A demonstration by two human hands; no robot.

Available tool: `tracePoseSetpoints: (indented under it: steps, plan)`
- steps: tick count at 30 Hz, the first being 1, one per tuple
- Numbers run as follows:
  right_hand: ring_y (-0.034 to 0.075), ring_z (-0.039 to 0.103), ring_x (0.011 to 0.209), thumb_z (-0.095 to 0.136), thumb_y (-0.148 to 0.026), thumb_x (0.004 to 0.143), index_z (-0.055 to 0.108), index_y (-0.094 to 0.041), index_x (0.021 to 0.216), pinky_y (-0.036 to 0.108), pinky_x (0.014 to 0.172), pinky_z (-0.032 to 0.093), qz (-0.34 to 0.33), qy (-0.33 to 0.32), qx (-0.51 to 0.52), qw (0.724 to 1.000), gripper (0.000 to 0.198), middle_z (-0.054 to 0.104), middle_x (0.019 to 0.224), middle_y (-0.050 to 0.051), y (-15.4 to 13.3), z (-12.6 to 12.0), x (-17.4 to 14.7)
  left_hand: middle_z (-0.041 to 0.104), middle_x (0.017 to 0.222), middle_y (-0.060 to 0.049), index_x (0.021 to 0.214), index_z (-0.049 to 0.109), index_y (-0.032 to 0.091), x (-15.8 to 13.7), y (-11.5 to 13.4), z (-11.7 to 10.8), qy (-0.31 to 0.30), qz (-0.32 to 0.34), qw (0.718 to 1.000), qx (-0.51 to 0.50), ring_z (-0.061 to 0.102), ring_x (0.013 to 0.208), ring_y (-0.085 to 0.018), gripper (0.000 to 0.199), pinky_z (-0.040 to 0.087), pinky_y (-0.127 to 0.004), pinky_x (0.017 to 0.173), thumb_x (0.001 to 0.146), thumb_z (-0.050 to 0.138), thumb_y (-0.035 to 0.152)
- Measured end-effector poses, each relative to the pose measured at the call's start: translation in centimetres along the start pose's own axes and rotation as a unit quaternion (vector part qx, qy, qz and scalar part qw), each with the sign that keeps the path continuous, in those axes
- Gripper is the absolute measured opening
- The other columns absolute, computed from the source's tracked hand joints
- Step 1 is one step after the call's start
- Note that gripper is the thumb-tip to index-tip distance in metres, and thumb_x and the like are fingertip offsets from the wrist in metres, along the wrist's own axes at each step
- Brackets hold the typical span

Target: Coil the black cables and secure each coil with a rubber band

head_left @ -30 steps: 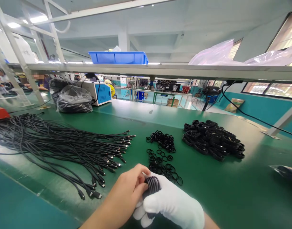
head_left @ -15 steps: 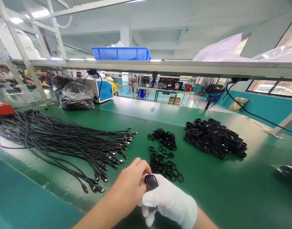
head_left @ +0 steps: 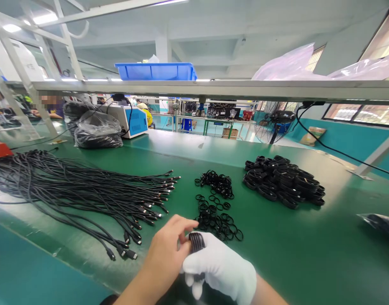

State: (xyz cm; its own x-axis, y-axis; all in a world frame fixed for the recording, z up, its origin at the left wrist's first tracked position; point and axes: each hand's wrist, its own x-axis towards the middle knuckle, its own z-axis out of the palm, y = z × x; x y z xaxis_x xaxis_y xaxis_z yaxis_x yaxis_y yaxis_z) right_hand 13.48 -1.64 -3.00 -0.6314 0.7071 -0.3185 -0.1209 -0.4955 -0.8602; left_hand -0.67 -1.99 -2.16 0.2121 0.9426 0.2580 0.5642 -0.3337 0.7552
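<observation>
The right hand (head_left: 221,263), in a white fabric glove, has its fingers wrapped around a coiled black cable (head_left: 197,242) above the flat green tabletop (head_left: 289,250) — the bare left hand (head_left: 169,245) meets the coil's left side, fingers partly curled, though whether they grip I cannot tell — and small round black rings (head_left: 209,219) lie just beyond, right of long loose black cables (head_left: 86,182)

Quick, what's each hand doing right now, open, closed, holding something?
Left hand: partly curled at the coiled black cable; whether it grips cannot be told.
Right hand, gloved: closed, holding the coiled black cable.
</observation>
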Motion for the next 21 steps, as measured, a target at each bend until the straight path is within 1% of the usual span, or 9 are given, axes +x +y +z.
tracePoseSetpoints:
  steps: [2,5,7,10,12,14,17,19,21]
  plan:
    - [0.01,0.052,0.043,0.062,-0.018,0.057,0.058,-0.012,0.073,0.02,0.041,0.044,-0.023,0.023,0.032,0.999,0.018,0.055,0.051,-0.001,-0.1,-0.5,0.1,0.059,0.096,-0.002,0.089,0.066,0.025,-0.3,-0.3,-0.2,0.029,-0.012,0.999,-0.012,0.057,0.085,-0.018,0.022,0.046,-0.03,0.078,0.074,0.054,0.014]
    - [0.012,0.056,0.05,0.068,-0.023,0.06,0.056,-0.012,0.08,0.024,0.047,0.046,-0.052,0.043,0.079,0.995,0.025,0.057,0.059,0.001,0.1,-1.4,0.2,0.056,0.107,-0.005,0.075,0.065,0.024,-1.5,-0.8,0.6,0.057,-0.034,0.997,-0.031,0.05,0.107,-0.026,0.01,0.04,-0.041,0.094,0.073,0.056,0.02]
    - [0.014,0.057,0.057,0.071,-0.025,0.06,0.055,-0.013,0.082,0.024,0.05,0.044,-0.071,0.037,0.102,0.992,0.029,0.058,0.064,0.001,0.3,-1.7,0.3,0.051,0.12,-0.006,0.076,0.065,0.024,-2.3,-0.9,1.6,0.053,-0.047,0.996,-0.052,0.045,0.115,-0.028,0.01,0.036,-0.045,0.099,0.069,0.059,0.02]
    - [0.012,0.054,0.058,0.067,-0.021,0.064,0.054,-0.012,0.074,0.024,0.053,0.038,-0.105,0.01,0.107,0.989,0.019,0.053,0.06,0.0,0.4,-1.5,0.4,0.044,0.132,-0.005,0.076,0.065,0.023,-2.9,-0.8,3.1,0.029,-0.056,0.995,-0.081,0.042,0.12,-0.029,0.01,0.035,-0.045,0.101,0.068,0.061,0.019]
    - [0.01,0.05,0.055,0.063,-0.016,0.064,0.051,-0.012,0.066,0.024,0.055,0.037,-0.124,-0.005,0.099,0.987,0.012,0.048,0.055,-0.002,0.3,-1.3,0.4,0.044,0.132,-0.005,0.07,0.063,0.022,-2.9,-0.7,3.5,0.013,-0.053,0.995,-0.086,0.042,0.121,-0.029,0.005,0.037,-0.044,0.1,0.07,0.06,0.018]
    - [0.009,0.047,0.053,0.061,-0.014,0.064,0.049,-0.012,0.061,0.023,0.053,0.035,-0.122,-0.013,0.091,0.988,0.013,0.046,0.054,-0.002,0.1,-1.2,0.3,0.046,0.13,-0.006,0.067,0.062,0.021,-2.8,-0.7,3.4,0.007,-0.042,0.996,-0.076,0.042,0.121,-0.029,0.006,0.038,-0.043,0.1,0.071,0.059,0.017]
    - [0.009,0.05,0.053,0.065,-0.021,0.063,0.052,-0.012,0.066,0.021,0.05,0.037,-0.086,-0.004,0.087,0.993,0.016,0.05,0.058,-0.001,-0.2,-1.4,0.0,0.049,0.129,-0.005,0.08,0.066,0.023,-2.2,-0.8,2.1,-0.024,-0.032,0.996,-0.077,0.044,0.121,-0.027,0.011,0.037,-0.043,0.101,0.07,0.062,0.017]
    - [0.011,0.053,0.054,0.067,-0.024,0.06,0.056,-0.012,0.075,0.023,0.049,0.043,-0.049,0.014,0.071,0.996,0.022,0.053,0.062,0.0,-0.2,-1.4,-0.1,0.057,0.12,-0.004,0.086,0.066,0.025,-1.7,-0.9,1.0,-0.021,-0.038,0.995,-0.091,0.052,0.113,-0.025,0.013,0.04,-0.04,0.098,0.074,0.061,0.021]
    - [0.013,0.056,0.054,0.067,-0.023,0.057,0.057,-0.012,0.08,0.024,0.045,0.047,-0.026,0.021,0.045,0.998,0.028,0.056,0.065,0.001,-0.2,-1.4,-0.2,0.065,0.102,-0.003,0.086,0.065,0.024,-1.1,-1.0,0.1,0.016,-0.036,0.997,-0.074,0.06,0.098,-0.021,0.01,0.046,-0.034,0.088,0.079,0.058,0.022]
